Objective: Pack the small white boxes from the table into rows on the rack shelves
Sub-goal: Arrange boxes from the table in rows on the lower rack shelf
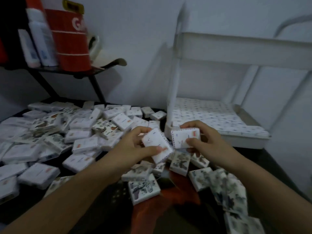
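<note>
the left hand point(135, 146) grips a small white box point(157, 146), thumb across its top face and fingers curled behind its far edge. the right hand point(207, 141) pinches a second box point(184, 138), fingers over its top edge, thumb under its near edge. both boxes hang above the heap of boxes point(81, 132) on the table point(94, 208), near the rack point(219, 130), whose bottom shelf holds rows.
</note>
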The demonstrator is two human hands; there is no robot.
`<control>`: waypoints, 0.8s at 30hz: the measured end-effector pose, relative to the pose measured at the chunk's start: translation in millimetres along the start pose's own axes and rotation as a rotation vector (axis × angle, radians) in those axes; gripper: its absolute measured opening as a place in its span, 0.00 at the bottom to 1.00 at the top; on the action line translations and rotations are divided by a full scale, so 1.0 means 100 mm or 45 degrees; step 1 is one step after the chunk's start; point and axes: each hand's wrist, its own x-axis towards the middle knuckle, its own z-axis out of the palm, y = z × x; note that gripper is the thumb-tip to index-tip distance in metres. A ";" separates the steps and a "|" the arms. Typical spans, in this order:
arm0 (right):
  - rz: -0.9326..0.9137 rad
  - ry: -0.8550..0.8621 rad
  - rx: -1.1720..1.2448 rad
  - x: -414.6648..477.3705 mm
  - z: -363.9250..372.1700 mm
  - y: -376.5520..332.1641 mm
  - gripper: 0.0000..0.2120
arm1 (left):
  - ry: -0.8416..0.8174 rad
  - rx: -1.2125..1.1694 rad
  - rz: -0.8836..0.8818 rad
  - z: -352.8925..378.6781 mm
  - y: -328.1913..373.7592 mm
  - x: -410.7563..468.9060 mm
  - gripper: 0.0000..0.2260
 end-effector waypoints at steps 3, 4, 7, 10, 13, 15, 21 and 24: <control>0.094 0.028 0.096 -0.16 -0.38 0.15 0.15 | 0.049 -0.151 0.006 0.37 0.08 0.32 0.29; 0.127 0.044 0.121 -0.20 -0.49 0.19 0.16 | 0.047 -0.206 0.001 0.49 0.11 0.43 0.30; 0.209 0.098 0.259 -0.32 -0.81 0.31 0.18 | -0.037 -0.290 -0.017 0.84 0.19 0.74 0.29; 0.269 0.204 0.352 -0.39 -1.09 0.44 0.19 | -0.146 -0.267 0.002 1.20 0.24 1.02 0.23; 0.306 0.316 0.385 -0.42 -1.26 0.54 0.18 | -0.184 -0.232 0.011 1.47 0.29 1.24 0.19; 0.316 0.375 0.395 -0.43 -1.39 0.61 0.16 | -0.241 -0.256 -0.006 1.63 0.33 1.42 0.18; 0.366 0.497 0.367 -0.38 -1.71 0.83 0.11 | -0.327 -0.377 -0.120 1.99 0.44 1.96 0.19; 0.386 0.509 0.295 -0.32 -1.78 0.96 0.09 | -0.312 -0.186 -0.100 2.20 0.43 2.19 0.22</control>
